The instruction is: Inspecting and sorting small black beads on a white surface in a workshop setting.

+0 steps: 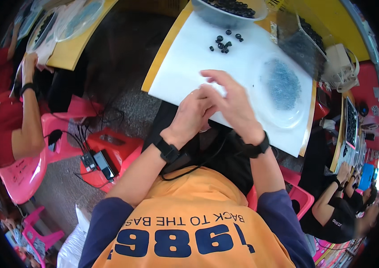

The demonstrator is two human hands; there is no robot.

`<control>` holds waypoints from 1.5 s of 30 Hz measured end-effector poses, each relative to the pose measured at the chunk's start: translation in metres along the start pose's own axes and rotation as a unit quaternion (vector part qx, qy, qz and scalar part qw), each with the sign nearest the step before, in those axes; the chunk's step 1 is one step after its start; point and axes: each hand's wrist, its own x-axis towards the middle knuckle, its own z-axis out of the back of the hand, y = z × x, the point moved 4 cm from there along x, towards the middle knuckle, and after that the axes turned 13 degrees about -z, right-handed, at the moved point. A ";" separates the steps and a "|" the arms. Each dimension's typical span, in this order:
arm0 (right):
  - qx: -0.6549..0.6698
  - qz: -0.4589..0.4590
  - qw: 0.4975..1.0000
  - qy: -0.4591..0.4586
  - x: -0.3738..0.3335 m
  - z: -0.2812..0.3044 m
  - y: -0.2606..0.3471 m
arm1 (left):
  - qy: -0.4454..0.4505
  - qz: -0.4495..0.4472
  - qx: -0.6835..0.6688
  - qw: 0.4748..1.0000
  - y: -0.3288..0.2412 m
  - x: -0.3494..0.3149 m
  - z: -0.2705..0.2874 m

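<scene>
My left hand (191, 112) and my right hand (234, 100) meet at the near edge of the white work surface (185, 58). The left is closed, its fingers curled against the right hand's fingers. One finger of the right hand stretches out to the left, slightly blurred; its others press in at the left hand. What lies between them is hidden or too small to make out. Beyond the hands sits a loose group of small black beads (223, 44). To the right rests a clear round plastic dish (288, 118) with tiny bluish beads (282, 85) spread in it.
A bowl of black beads (229, 12) stands at the far edge, beside a clear container (303, 44) and a white bag (340, 67). A red stool (109, 147) with a black device and cables is at my left. Co-workers (13, 120) sit on both sides.
</scene>
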 end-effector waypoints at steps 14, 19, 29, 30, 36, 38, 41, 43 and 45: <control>-0.032 0.123 0.980 0.155 0.029 -0.039 -0.018 | -0.001 -0.007 -0.057 0.998 0.008 -0.007 0.001; -0.024 0.153 0.979 0.132 0.030 -0.041 -0.019 | -0.035 -0.026 -0.071 0.997 0.015 -0.012 -0.003; 0.033 0.121 0.988 0.090 0.030 -0.037 -0.020 | 0.020 -0.046 0.043 0.998 0.003 -0.002 0.005; 0.092 0.082 0.990 0.073 0.030 -0.035 -0.022 | 0.048 -0.049 0.058 0.996 0.001 0.002 0.007; 0.150 -0.060 0.987 0.025 0.011 0.027 -0.020 | 0.055 0.201 -0.147 0.967 -0.014 0.022 0.024; 0.055 -0.057 0.996 0.045 -0.007 0.033 -0.010 | 0.033 0.258 -0.242 0.935 -0.007 0.018 0.025; -0.049 0.023 0.998 0.022 -0.038 0.026 0.007 | 0.049 0.317 -0.315 0.893 -0.012 0.012 0.018; -0.034 0.033 0.999 -0.001 -0.047 0.025 -0.002 | 0.047 0.346 -0.357 0.867 -0.023 0.011 0.013; -0.034 0.047 0.998 -0.022 -0.053 0.028 -0.007 | 0.065 0.356 -0.376 0.853 -0.023 0.009 0.008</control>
